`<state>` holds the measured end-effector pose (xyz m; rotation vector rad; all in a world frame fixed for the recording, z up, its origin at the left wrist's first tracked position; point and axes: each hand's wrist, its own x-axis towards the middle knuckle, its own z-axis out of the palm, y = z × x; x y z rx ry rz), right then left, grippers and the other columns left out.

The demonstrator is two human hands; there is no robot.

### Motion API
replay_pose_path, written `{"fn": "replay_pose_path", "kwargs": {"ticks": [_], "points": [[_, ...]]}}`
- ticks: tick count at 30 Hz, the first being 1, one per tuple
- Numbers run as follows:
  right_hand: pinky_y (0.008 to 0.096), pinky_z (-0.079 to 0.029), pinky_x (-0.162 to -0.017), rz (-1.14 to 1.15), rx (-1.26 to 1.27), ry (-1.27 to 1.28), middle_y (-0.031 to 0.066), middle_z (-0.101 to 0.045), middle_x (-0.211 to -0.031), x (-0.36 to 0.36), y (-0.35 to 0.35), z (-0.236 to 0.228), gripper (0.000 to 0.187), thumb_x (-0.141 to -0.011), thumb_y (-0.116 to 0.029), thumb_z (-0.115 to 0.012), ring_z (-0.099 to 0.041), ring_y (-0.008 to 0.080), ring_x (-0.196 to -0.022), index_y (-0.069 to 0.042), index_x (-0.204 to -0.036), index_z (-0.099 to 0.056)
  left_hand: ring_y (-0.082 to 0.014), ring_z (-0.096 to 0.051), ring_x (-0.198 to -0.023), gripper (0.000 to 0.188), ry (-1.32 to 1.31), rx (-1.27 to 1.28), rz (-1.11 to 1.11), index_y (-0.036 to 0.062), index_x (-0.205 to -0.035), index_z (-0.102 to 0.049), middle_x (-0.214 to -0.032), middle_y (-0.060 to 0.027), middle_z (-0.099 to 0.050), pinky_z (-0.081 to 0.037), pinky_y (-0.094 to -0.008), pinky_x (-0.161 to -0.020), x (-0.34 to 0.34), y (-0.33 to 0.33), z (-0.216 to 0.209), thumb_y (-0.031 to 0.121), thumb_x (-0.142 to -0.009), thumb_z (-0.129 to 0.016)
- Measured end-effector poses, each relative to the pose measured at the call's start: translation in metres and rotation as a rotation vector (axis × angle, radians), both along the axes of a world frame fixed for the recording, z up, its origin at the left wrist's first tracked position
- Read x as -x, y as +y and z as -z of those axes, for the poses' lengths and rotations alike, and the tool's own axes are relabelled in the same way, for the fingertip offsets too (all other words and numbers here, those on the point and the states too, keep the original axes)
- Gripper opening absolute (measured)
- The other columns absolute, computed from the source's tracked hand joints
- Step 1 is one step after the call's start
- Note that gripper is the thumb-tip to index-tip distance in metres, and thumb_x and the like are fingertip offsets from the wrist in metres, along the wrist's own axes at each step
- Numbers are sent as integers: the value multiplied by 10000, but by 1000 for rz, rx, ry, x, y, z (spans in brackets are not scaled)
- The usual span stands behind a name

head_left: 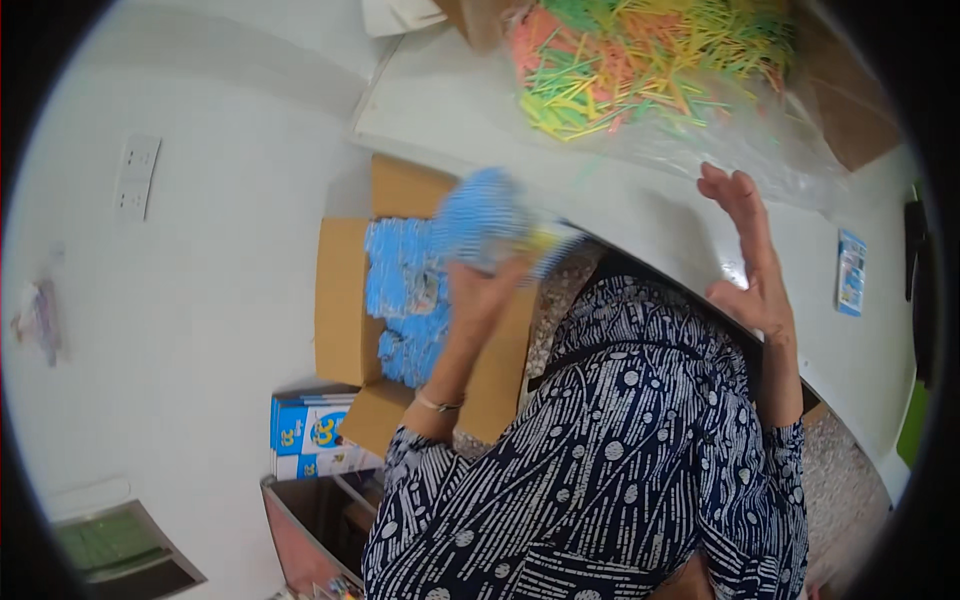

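My left hand (487, 292) is closed on a blue striped packet (482, 215), smeared by motion, with a patch of yellow at its right side. It is held over the right part of an open cardboard box (342, 300). Rows of similar blue packets (400, 270) fill much of that box. My right hand (752, 245) is raised over the white table (640, 215) near its edge, fingers stretched and thumb apart, with nothing in it. A single small blue-and-white packet (851, 272) lies flat on the table to the right of it.
A clear plastic bag (690, 150) holding a heap of pink, green and yellow plastic sticks (640, 70) lies at the table's far side, beside brown cardboard (850, 110). Blue-and-white printed boxes (320, 430) and a dark open bin (315, 515) stand at lower left by the wall.
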<state>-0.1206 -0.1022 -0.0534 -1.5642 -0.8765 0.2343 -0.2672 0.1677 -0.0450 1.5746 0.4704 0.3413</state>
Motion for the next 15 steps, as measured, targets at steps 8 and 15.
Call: {"fn": "replay_pose_path", "kwargs": {"ticks": [8, 15], "points": [[477, -225, -1087, 43, 34, 75, 200, -333, -1430, -9, -1, 8, 1005, -745, -562, -665, -380, 343, -1287, -64, -1458, -162, -216, -528, -1039, 705, 211, 42, -702, -59, -1289, -318, -1207, -151, -501, -426, -316, -885, 178, 107, 144, 88, -726, -716], [467, -270, -1066, 170, -18, 59, 203, -375, -1400, -17, -14, 7, 958, -757, -485, -693, -409, 338, -1265, -49, -1448, -193, -325, -423, -1200, 1088, 184, -59, -828, -114, -1410, 8, -1383, -241, -341, -301, -387, -1052, 155, 145, 236, 146, -694, -769]]}}
